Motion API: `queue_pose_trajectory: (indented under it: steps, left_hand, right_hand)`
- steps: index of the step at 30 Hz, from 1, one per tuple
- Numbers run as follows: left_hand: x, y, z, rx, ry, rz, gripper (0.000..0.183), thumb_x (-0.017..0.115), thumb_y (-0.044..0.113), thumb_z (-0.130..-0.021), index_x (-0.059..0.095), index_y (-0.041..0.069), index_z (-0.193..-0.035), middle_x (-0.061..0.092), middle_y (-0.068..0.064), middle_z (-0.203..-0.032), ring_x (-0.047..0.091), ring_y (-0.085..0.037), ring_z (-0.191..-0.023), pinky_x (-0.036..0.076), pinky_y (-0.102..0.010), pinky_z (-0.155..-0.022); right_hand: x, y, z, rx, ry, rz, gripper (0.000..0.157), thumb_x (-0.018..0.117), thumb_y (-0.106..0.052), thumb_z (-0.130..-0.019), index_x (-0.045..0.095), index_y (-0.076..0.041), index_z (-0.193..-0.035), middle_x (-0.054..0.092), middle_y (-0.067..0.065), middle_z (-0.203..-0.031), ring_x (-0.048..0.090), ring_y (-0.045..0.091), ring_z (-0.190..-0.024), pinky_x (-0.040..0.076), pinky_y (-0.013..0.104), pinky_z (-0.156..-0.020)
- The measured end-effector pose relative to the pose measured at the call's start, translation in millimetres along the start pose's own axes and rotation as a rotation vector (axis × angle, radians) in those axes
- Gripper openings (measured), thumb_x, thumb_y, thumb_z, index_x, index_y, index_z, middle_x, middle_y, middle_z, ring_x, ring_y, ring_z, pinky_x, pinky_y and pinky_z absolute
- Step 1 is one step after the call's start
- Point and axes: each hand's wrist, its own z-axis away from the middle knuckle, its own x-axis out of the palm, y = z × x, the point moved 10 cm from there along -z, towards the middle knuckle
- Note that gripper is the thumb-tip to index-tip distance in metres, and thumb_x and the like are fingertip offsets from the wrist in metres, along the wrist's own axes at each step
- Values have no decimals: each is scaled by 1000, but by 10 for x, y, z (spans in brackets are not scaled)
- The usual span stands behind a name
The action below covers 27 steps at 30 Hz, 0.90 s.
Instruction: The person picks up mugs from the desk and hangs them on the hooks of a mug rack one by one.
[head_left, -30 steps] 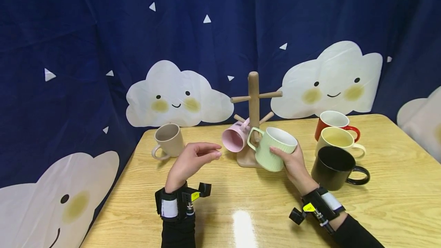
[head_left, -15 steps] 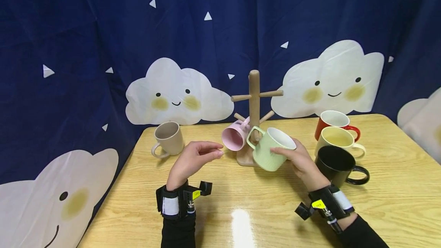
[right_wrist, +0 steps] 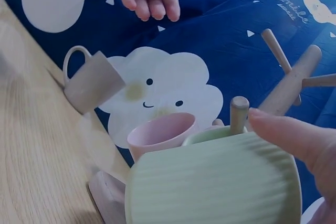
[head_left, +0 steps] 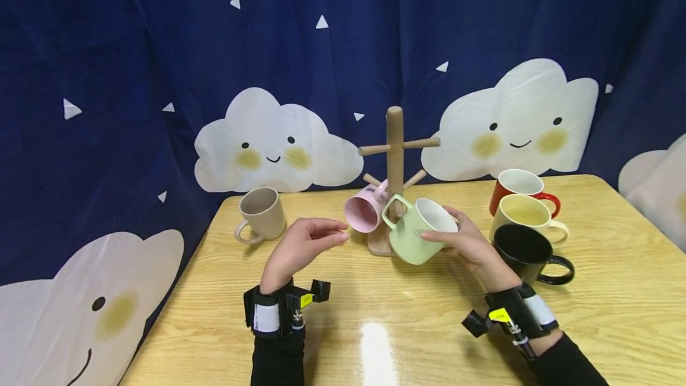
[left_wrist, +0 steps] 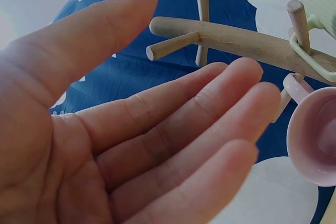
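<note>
My right hand (head_left: pixel 471 249) grips a pale green ribbed mug (head_left: pixel 415 237) by its body, the thumb along its near side. The mug is tilted, its mouth facing up and right and its handle toward the wooden mug tree (head_left: pixel 395 136). In the left wrist view a short peg (left_wrist: pixel 297 19) crosses the loop of the green handle (left_wrist: pixel 299 51). Just left of it a pink mug (head_left: pixel 364 210) hangs sideways by its handle on the tree. My left hand (head_left: pixel 302 249) is held in the air left of the pink mug, fingers extended and holding nothing.
A beige mug (head_left: pixel 262 213) stands at the table's back left. On the right, red (head_left: pixel 499 192), cream (head_left: pixel 504 219) and black (head_left: pixel 522 255) mugs stand in a row, the black one close to my right wrist. Two upper pegs stick out sideways from the tree.
The green mug has tipped further and shifted slightly left. My right hand has turned on it, the wrist and forearm moving right. My left hand stays nearly still.
</note>
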Motion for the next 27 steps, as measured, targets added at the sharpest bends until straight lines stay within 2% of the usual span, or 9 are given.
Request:
queue_pose_trajectory:
  steps: [4,8,12,15,17,19,22,24,27]
  left_hand:
    - [0,3,-2,0,3,3,34,64,37,-77,67,15,-103,68,-4,-97,60,-9,-85,49,-36,-81]
    - [2,3,0,4,1,16,34,64,37,-77,67,13,-103,68,-4,-97,60,-9,-85,49,-35,-81]
    - [-10,2,11,7,-1,23,35,64,35,-78,66,12,-104,68,-5,-99,60,-9,-86,49,-36,-82]
    - [-35,-27,22,-10,4,36,35,63,34,-79,66,11,-105,67,-6,-100,60,-11,-87,48,-38,-84]
    - [-61,-57,28,-27,15,44,35,63,33,-79,65,11,-106,67,-7,-102,60,-12,-88,48,-39,-85]
    - [-90,-82,32,-42,29,48,35,63,32,-79,65,10,-106,67,-8,-103,59,-12,-89,47,-40,-86]
    - [-120,-76,44,-58,44,50,35,63,30,-79,64,7,-107,66,-10,-104,59,-14,-90,46,-41,-88]
    - [-126,-79,44,-59,48,49,35,63,29,-80,64,6,-107,66,-11,-104,59,-14,-90,46,-41,-88]
    - [-123,-71,43,-53,52,41,35,63,28,-80,64,6,-107,66,-11,-104,59,-14,-90,47,-41,-86]
  right_hand:
    - [-19,-49,21,-30,34,48,102,67,-24,-76,-9,-7,-142,18,30,-140,35,34,-117,40,45,-92]
    - [-131,-137,73,-59,135,129,106,70,-33,-73,-7,-13,-143,8,27,-146,18,37,-130,24,53,-104]
    - [-283,-327,192,-116,250,155,101,68,-39,-73,1,-14,-144,9,21,-149,10,32,-134,17,55,-106]
    - [-435,-442,253,-168,309,114,91,66,-37,-76,11,-13,-143,18,17,-146,17,28,-132,21,51,-106]
    - [-601,-417,217,-206,332,38,82,66,-32,-77,19,-14,-141,28,14,-141,26,25,-129,29,38,-104]
    - [-796,-330,125,-249,335,-33,75,67,-29,-76,26,-17,-138,36,8,-133,35,20,-122,38,24,-96]
    - [-1053,-173,-20,-287,324,-122,72,70,-30,-73,33,-16,-134,44,0,-122,43,15,-113,42,12,-77]
    - [-1114,-147,-55,-296,299,-123,74,70,-34,-72,34,-14,-133,45,1,-120,46,13,-109,42,11,-74]
    - [-1102,-171,-40,-307,281,-103,68,69,-34,-73,39,-11,-130,50,-1,-115,52,11,-102,44,12,-73]
